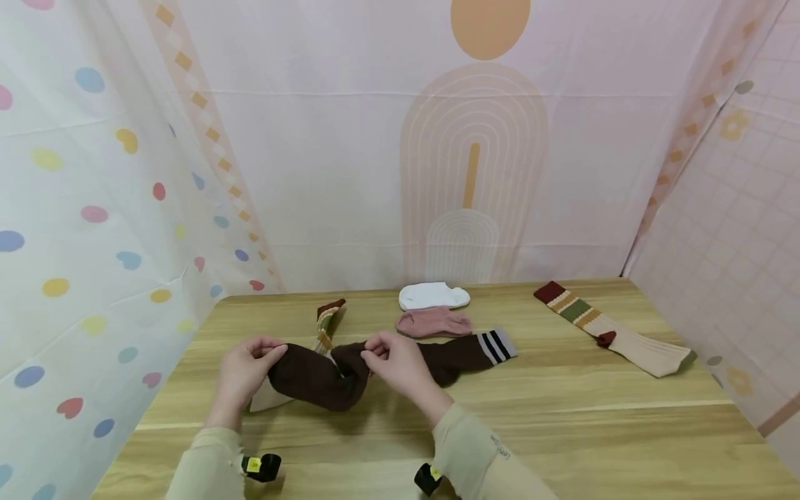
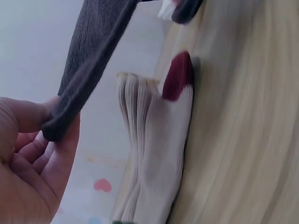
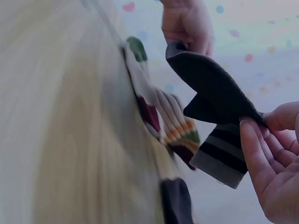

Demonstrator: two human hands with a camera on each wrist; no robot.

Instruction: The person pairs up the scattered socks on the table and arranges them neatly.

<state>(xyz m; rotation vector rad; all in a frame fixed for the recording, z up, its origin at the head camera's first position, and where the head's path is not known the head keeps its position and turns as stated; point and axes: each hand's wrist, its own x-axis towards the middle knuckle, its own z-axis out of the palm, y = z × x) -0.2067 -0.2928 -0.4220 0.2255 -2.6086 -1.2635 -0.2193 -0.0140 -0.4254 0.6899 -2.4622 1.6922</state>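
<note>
A dark brown sock (image 1: 312,380) hangs between both hands above the table. My left hand (image 1: 245,371) pinches one end of it between thumb and fingers, also seen in the left wrist view. Further along the same sock, my right hand (image 1: 400,368) pinches its upper edge. Below that grip, its grey cuff with black stripes (image 3: 222,156) droops in the right wrist view. A matching brown sock (image 1: 462,354) lies on the table just beyond my right hand. Behind the held sock, partly hidden, lies a cream sock (image 2: 163,149) with a dark red heel and a striped leg.
A white ankle sock (image 1: 432,296) lies at the back of the wooden table (image 1: 562,430), with a pink ankle sock (image 1: 434,322) in front of it. Another cream striped sock (image 1: 615,333) lies at the right. Patterned curtains (image 1: 337,173) surround the table's back and sides.
</note>
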